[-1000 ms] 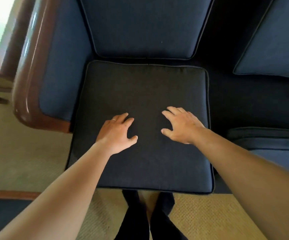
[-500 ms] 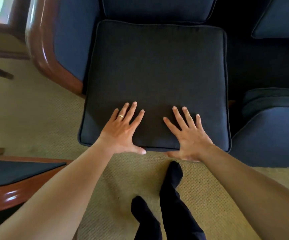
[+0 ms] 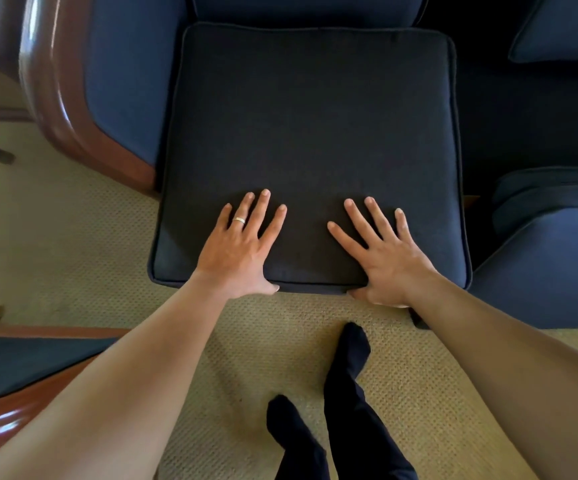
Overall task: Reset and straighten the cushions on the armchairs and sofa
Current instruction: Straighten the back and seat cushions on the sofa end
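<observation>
Head view looks straight down on both hands laid flat on the front of the seat cushion [image 3: 312, 140]. The left hand [image 3: 237, 251] has its fingers straight and fanned out on the top fabric, a ring [image 3: 239, 220] on one of them, and its thumb hooks down over the front edge. The right hand [image 3: 383, 256] mirrors it — fingers spread and flat on top, thumb tucked against the front face just under the piped seam. Neither hand curls round the cushion; the palms rest on it near the front corners of the middle stretch, well apart from each other.

That cushion is a dark navy square with rounded corners and a thin piped border all round. It sits in the seat of the armchair [image 3: 128, 84], its back edge up against the back cushion [image 3: 305, 8] and its left side along the padded blue arm, which is rimmed in glossy reddish-brown wood [image 3: 55, 109]. Its front edge overhangs the beige woven carpet [image 3: 73, 254].

To the right, a dark gap separates it from another blue upholstered seat [image 3: 550, 265], and a further blue cushion [image 3: 564, 32] shows at the upper right corner. At lower left sits part of another piece with a wooden frame and a dark blue pad [image 3: 21, 365]. Below the hands — between the forearms — the person's two feet in black socks [image 3: 346, 362] stand on the carpet.
</observation>
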`<state>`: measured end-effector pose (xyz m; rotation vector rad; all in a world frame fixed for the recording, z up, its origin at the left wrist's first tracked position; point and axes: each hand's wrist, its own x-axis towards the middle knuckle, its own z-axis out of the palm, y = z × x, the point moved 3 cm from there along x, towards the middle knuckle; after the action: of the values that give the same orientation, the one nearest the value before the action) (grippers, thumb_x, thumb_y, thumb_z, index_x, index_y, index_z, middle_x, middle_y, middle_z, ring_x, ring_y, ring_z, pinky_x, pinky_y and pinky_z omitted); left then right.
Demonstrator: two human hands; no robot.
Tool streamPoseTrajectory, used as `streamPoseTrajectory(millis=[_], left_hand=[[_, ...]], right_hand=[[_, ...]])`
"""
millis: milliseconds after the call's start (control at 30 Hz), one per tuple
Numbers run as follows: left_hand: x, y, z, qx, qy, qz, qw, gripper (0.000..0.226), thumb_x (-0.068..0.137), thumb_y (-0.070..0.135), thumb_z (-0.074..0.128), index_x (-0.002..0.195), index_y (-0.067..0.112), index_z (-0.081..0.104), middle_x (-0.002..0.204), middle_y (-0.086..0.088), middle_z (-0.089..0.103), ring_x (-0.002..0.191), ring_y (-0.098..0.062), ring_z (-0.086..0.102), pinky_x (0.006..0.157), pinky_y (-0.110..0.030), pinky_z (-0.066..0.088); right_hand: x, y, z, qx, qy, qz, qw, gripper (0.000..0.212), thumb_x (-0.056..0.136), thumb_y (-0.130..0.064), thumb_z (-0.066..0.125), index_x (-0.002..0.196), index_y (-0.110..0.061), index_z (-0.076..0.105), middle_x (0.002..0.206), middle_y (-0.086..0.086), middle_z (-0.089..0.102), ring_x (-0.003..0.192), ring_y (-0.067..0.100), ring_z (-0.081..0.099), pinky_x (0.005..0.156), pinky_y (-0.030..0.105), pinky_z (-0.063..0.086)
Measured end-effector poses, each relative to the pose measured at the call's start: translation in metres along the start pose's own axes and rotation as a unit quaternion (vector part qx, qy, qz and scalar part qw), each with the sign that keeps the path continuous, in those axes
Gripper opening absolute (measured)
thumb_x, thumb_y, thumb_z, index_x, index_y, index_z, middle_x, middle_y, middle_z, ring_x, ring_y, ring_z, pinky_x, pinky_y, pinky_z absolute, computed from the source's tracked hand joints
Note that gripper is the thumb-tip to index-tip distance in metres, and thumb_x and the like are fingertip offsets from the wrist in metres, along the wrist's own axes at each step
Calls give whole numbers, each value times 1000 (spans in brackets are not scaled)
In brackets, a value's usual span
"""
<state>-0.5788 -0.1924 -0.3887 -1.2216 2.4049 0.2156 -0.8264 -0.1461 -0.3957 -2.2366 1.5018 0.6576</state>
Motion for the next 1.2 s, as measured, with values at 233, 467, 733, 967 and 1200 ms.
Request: streamPoseTrajectory(millis=[233, 467, 733, 967, 1200], left_hand=[[60, -27, -42, -7, -13, -36, 999, 142, 61, 84, 72, 162, 24, -9, 170, -13, -14, 157, -35, 2, 122, -57, 22], [72, -27, -47, -12, -46, -59, 997, 144, 61, 81, 75, 160, 26, -13, 169, -12, -19, 157, -34, -3, 122, -58, 21], [69, -16, -44, -14, -61, -76, 995, 150, 58, 77, 80, 159, 23, -17, 166, -15, -24, 156, -39, -7, 123, -60, 19], [77, -17, -60, -69, -141, -92, 983, 148, 60, 66, 87, 160, 27, -14, 166, -7, -29, 156, -35, -13, 124, -56, 16], [93, -28, -103, -124, -186, -95, 970, 105, 79, 71, 67, 162, 30, 18, 171, -1, 1, 156, -27, 12, 114, -50, 40]], right_hand=[[56, 47, -44, 7, -6, -22, 1000, 121, 79, -75, 59, 148, -42, -35, 157, 2, -43, 147, 34, -33, 118, 67, -5], [66, 58, -45, 31, -11, -41, 999, 119, 81, -72, 61, 148, -44, -34, 155, -1, -46, 145, 31, -38, 117, 66, -11], [59, 55, -47, 37, -12, -37, 999, 126, 76, -70, 68, 151, -42, -30, 156, 1, -44, 146, 34, -35, 118, 67, -7], [64, 61, -65, 87, -89, -53, 991, 125, 75, -57, 77, 154, -44, -19, 159, -3, -40, 146, 31, -34, 117, 65, -5], [71, 80, -110, 218, -141, -44, 965, 84, 91, -50, 63, 160, -35, 16, 168, -12, -8, 155, 16, -7, 124, 51, 13]])
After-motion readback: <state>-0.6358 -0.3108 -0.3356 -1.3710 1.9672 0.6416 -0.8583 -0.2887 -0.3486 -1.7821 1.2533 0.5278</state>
